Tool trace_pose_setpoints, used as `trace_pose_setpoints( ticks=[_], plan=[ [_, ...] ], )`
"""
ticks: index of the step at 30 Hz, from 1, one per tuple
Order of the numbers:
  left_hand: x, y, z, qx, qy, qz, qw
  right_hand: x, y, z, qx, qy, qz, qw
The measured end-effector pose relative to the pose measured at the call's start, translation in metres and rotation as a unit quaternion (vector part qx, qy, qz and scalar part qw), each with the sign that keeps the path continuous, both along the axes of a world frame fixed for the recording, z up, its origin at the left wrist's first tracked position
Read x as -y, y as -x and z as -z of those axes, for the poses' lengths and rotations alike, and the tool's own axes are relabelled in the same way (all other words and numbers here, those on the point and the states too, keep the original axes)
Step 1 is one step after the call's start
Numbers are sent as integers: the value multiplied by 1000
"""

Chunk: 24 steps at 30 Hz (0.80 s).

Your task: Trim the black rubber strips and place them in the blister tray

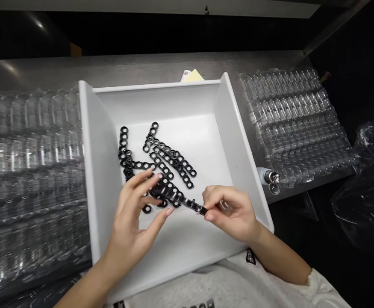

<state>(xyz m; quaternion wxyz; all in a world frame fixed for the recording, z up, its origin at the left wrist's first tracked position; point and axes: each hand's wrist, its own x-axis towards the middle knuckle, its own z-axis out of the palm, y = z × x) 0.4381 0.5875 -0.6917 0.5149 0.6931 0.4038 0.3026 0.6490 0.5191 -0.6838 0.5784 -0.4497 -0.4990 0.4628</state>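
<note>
My right hand pinches one end of a black ring strip between thumb and fingertips. The strip slants down to the right, its left part blurred and overlapping others behind it. Beside its far end my left hand is open, fingers and thumb apart. Whether the left fingertips touch any strip, I cannot tell. Several loose black ring strips lie on the floor of the white bin, some crossing each other. More are piled at the left, partly hidden by my left hand.
Clear plastic trays of molded pieces cover the left side, and similar trays lie at the right. A small bottle-like item with a metallic end sits by the bin's right wall. Yellow paper shows behind the bin. Clear plastic wrap hangs far right.
</note>
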Motion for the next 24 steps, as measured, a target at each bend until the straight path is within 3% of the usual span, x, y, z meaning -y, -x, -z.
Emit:
trace_pose_setpoints(
  ticks=[2, 5, 7, 9, 12, 14, 17, 19, 20, 22, 24],
  plan=[
    [-3, -1, 1, 54, 169, -35, 984, -2, 5, 1, 90, -92, 9, 992],
    [-5, -4, 3, 149, 400, 9, 904, -5, 14, 2, 287, -202, 18, 936],
    [-3, -6, 0, 178, 470, 53, 863, -6, 20, 1, 385, -252, 14, 888],
    [1, -7, -7, 201, 481, 72, 851, -7, 27, -1, 428, -278, 3, 860],
    [1, 2, -25, 220, 454, 62, 861, -6, 34, -8, 412, -258, -31, 873],
    [-11, 23, -38, 203, 408, 39, 889, -4, 35, -13, 382, -217, -53, 897],
    [-59, 82, -41, 116, 252, -87, 957, -1, 28, -13, 378, -144, -37, 914],
    [-110, 137, -27, 12, 114, -221, 968, 1, 21, -8, 395, -86, 0, 915],
    [-139, 166, -16, -50, 51, -289, 955, 2, 18, -4, 403, -55, 17, 913],
    [-195, 219, 9, -226, -38, -412, 882, 4, 16, 2, 413, -2, 41, 910],
    [-243, 259, 32, -288, -48, -443, 847, 5, 18, 4, 416, 33, 54, 907]
  ],
)
